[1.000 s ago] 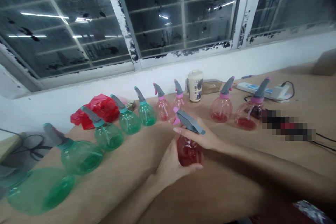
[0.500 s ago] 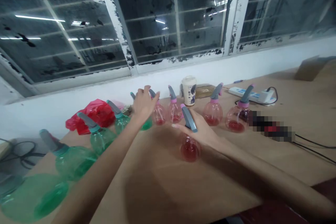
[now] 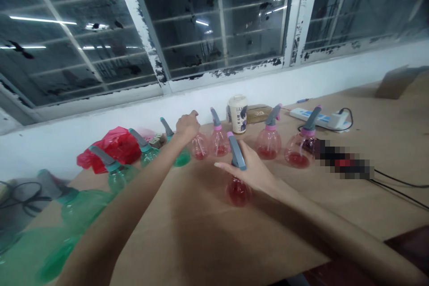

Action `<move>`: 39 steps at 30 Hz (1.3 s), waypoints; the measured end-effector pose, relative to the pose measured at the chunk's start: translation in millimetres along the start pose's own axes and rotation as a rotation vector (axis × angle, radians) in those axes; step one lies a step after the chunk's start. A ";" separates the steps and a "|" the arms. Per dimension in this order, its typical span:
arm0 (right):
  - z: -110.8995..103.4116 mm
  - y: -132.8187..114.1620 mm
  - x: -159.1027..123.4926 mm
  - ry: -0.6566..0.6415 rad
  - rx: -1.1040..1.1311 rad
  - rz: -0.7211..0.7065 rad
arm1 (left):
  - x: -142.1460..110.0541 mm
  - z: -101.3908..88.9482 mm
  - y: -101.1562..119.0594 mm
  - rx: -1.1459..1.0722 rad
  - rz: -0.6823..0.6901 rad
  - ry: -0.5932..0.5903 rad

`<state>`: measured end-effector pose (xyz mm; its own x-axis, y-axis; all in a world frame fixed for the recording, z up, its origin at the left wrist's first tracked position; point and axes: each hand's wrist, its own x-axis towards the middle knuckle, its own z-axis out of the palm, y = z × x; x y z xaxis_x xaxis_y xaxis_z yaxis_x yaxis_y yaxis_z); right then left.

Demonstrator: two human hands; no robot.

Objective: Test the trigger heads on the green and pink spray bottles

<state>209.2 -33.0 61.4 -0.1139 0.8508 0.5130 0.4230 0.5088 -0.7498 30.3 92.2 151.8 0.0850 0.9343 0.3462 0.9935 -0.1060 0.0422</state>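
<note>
My right hand (image 3: 256, 167) curls round the neck of a pink spray bottle (image 3: 238, 193) that stands on the table; its thumb lies to the left, and the grey sprayer head shows in front of the hand. Further back, my left hand (image 3: 188, 125) is closed over the top of another pink bottle (image 3: 200, 145), hiding that sprayer head. Beside it stands a third pink bottle (image 3: 219, 142), untouched. Red liquid fills the bottom of each. A green spray bottle (image 3: 182, 157) sits partly behind my left wrist.
More green bottles (image 3: 122, 178) line the left, some covered by my left arm. Two pink bottles, one of them here (image 3: 268, 143), stand at right. Behind are a red plastic bag (image 3: 115, 147), a paper cup (image 3: 238, 116) and a power strip (image 3: 311, 117). A blurred-out patch covers something dark.
My left hand has let go of the near bottle and moved forward and left, closing over a back-row pink bottle. My right hand has stayed at the near bottle, which now stands more upright.
</note>
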 end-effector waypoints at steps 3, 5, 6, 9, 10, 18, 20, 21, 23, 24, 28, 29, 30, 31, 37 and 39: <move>0.0 1.4 -1.2 0.000 0.009 0.006 | -3.4 -4.7 3.3 -0.013 0.028 0.034; -0.1 1.2 -2.4 0.013 0.015 -0.004 | -4.3 -8.9 8.5 -0.019 0.054 0.098; -0.1 0.9 -3.1 0.022 0.017 -0.012 | -3.8 -10.9 12.5 -0.019 0.066 0.133; 0.4 0.1 -4.5 0.043 0.024 -0.023 | 1.9 -14.4 30.5 -0.017 0.095 0.184; 0.8 -0.1 -4.7 0.045 0.026 -0.022 | 4.9 -14.1 37.9 -0.010 0.095 0.177; 2.8 -0.1 -3.9 0.062 0.042 -0.041 | 20.8 2.3 71.2 0.044 0.048 -0.010; 2.9 0.5 -4.2 0.053 0.049 -0.044 | 19.6 3.5 68.4 0.018 0.056 -0.029; 3.1 0.9 -4.5 0.047 0.052 -0.041 | 18.7 3.4 66.6 0.004 0.062 -0.036; 3.6 1.8 -5.0 0.035 0.059 -0.035 | 17.2 2.2 63.6 -0.025 0.078 -0.047; 3.9 2.3 -5.2 0.034 0.062 -0.034 | 16.7 1.4 62.6 -0.040 0.084 -0.050; 4.8 3.9 -5.3 0.035 0.086 -0.034 | 13.9 -2.8 60.2 -0.106 0.092 -0.043; 5.0 4.4 -5.4 0.034 0.094 -0.031 | 11.6 -4.2 58.8 -0.126 0.095 -0.030; 5.5 5.0 -5.6 0.034 0.101 -0.028 | 8.1 -5.8 56.8 -0.139 0.099 -0.015; 6.3 5.6 -5.9 0.037 0.108 -0.026 | 2.9 -7.5 54.1 -0.166 0.106 0.013; 23.0 9.4 -15.2 0.139 0.178 0.001 | -65.1 -10.5 32.4 -0.726 0.228 0.141; 31.8 9.3 -21.3 0.171 0.226 -0.025 | -93.8 -5.9 27.0 -0.934 0.225 0.004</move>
<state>187.0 -42.2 30.3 0.0395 0.8130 0.5809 0.2084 0.5619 -0.8005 48.7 -0.3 125.9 0.2644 0.8578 0.4408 0.4921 -0.5131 0.7033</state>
